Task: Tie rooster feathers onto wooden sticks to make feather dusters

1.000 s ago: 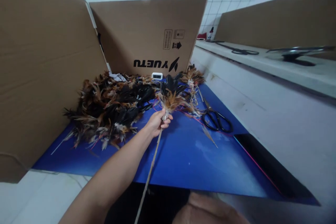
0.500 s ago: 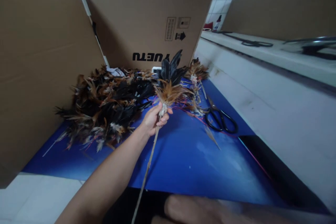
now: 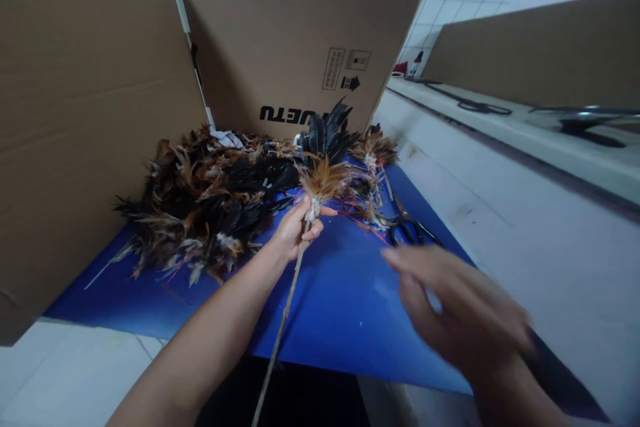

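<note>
My left hand (image 3: 299,230) is closed round a thin wooden stick (image 3: 281,330), just where a feather bundle is bound to it. It is a feather duster (image 3: 325,177) with brown feathers low down and long black ones at the tip. The stick slants down toward me past the table edge. My right hand (image 3: 450,300) hangs blurred over the right of the blue table, thumb and forefinger toward the left; whether they grip anything is unclear. Red thread (image 3: 367,227) runs from beside the duster toward its fingertips. Black-handled scissors (image 3: 413,230) lie just beyond, partly hidden by this hand.
A large heap of brown and black feathers (image 3: 215,207) covers the left of the blue table (image 3: 345,320). Another feather bundle (image 3: 375,147) lies at the back right. Cardboard panels (image 3: 280,40) stand behind and to the left. A ledge (image 3: 540,133) with tools runs along the right.
My right hand has risen from the bottom edge and moved right, over the table near the scissors. My left hand keeps its hold on the duster. The view has tilted slightly upward.
</note>
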Demonstrator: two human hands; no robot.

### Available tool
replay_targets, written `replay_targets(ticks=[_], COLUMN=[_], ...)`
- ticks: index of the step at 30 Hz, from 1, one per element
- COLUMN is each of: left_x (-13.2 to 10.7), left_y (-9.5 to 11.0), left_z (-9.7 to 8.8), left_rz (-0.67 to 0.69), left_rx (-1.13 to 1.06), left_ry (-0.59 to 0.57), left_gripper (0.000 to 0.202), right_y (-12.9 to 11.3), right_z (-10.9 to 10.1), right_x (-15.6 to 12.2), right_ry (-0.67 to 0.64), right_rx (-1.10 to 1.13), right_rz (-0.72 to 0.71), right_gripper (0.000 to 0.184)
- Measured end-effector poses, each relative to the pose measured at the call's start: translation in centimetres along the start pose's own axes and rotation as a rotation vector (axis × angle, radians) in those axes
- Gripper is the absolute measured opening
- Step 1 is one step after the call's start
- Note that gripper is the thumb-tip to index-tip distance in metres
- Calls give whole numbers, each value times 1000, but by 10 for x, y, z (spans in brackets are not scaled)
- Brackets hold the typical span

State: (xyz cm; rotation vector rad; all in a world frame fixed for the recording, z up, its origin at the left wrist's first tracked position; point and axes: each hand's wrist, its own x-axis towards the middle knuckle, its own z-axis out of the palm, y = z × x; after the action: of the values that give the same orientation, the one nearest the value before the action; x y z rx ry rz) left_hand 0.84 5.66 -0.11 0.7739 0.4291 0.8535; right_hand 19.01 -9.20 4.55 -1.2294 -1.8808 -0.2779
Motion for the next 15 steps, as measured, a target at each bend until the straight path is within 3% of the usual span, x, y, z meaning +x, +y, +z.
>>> replay_targets(ticks=[2, 6, 7, 11, 15], left_x=[-1, -4, -5, -4, -2], left_y=[-1, -3, -3, -6, -8], left_z=[2, 5, 5, 3, 2], left_rz=[1, 4, 4, -9, -14], left_rx=[7, 20, 25, 27, -23], left_ry=[30, 35, 27, -1, 19], left_gripper=[49, 50, 51, 51, 46], right_y=[30, 94, 105, 124, 132], right_z=[21, 62, 71, 94, 102], right_x=[28, 47, 46, 33, 28], right_ry=[0, -289, -310, -282, -189], right_rx=[-111, -242, -253, -233, -90], right_rz=[73, 515, 549, 620, 673], right_gripper=[20, 22, 21, 16, 6])
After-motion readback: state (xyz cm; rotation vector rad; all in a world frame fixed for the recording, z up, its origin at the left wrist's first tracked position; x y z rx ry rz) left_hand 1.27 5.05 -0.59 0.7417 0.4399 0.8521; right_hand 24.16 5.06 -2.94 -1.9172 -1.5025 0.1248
